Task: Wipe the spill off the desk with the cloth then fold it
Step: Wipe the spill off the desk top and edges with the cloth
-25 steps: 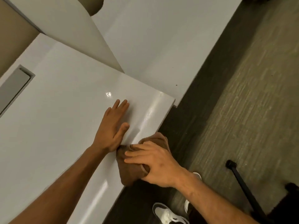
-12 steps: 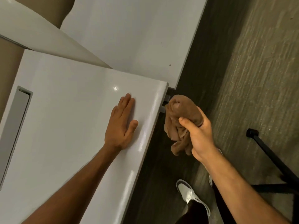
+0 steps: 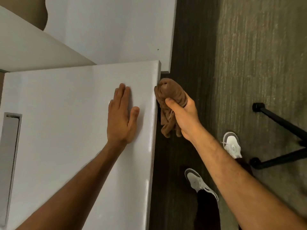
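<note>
A glossy white rectangular desk top [image 3: 66, 130] is being pressed by the left hand [image 3: 122, 117], which is being laid palm down near the desk's right edge, its fingers straight and together and its thumb spread to the side; nothing is being gripped by it. A crumpled brown cloth [image 3: 171, 97] is being held off the desk, just beside the right edge and over the dark floor strip [image 3: 191, 47]. It is being clutched by the right hand [image 3: 182, 117], whose fingers and thumb are being curled tightly round the bunched fabric. The upper end of the cloth is being shown bulging above the thumb, close to the desk's edge, though whether it is touching the edge cannot be told; loose folds are being left hanging below the fist. A grey recessed rectangular slot [image 3: 9, 160] is being shown at the desk's left side. A second white surface [image 3: 116, 30] is being seen beyond the far edge of the desk. On the grey carpet [image 3: 257, 63] to the right, the black metal legs of a stand [image 3: 280, 123] are being seen, and two white and grey sneakers [image 3: 199, 183] are being seen on the floor below the right forearm.
</note>
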`<move>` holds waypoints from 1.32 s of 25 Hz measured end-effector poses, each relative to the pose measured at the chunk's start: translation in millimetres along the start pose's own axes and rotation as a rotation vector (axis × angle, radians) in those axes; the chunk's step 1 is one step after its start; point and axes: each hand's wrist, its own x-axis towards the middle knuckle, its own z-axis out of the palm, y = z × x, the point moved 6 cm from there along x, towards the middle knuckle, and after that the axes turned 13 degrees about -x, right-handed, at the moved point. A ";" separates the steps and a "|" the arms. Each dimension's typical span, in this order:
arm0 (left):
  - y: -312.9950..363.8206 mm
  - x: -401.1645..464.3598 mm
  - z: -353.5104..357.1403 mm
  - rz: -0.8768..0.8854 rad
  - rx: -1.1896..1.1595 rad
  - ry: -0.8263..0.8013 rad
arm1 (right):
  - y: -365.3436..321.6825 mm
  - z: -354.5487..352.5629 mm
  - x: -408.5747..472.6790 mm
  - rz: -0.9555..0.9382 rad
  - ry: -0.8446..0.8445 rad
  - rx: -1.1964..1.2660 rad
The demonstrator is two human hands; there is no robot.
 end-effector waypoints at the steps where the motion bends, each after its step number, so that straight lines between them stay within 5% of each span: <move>1: 0.7 -0.8 0.5 0.004 0.000 0.002 | 4.9 1.0 -9.3 -0.019 0.001 -0.013; 7: -1.9 1.5 0.8 0.027 0.030 0.011 | 2.8 -22.4 -18.4 -0.072 0.186 0.119; 18: -6.9 1.9 2.7 0.040 0.055 0.024 | 49.6 5.7 -75.9 -0.110 -0.060 -0.198; 25: -3.8 1.4 2.0 0.029 0.037 0.024 | 69.0 18.4 -112.5 -0.042 -0.061 -0.133; 30: -7.2 1.5 1.7 0.038 0.022 0.020 | 100.2 18.2 -189.3 -0.019 0.207 0.110; 33: -7.2 1.3 2.8 0.039 0.013 0.015 | 107.6 56.6 -239.0 -0.087 0.050 -0.015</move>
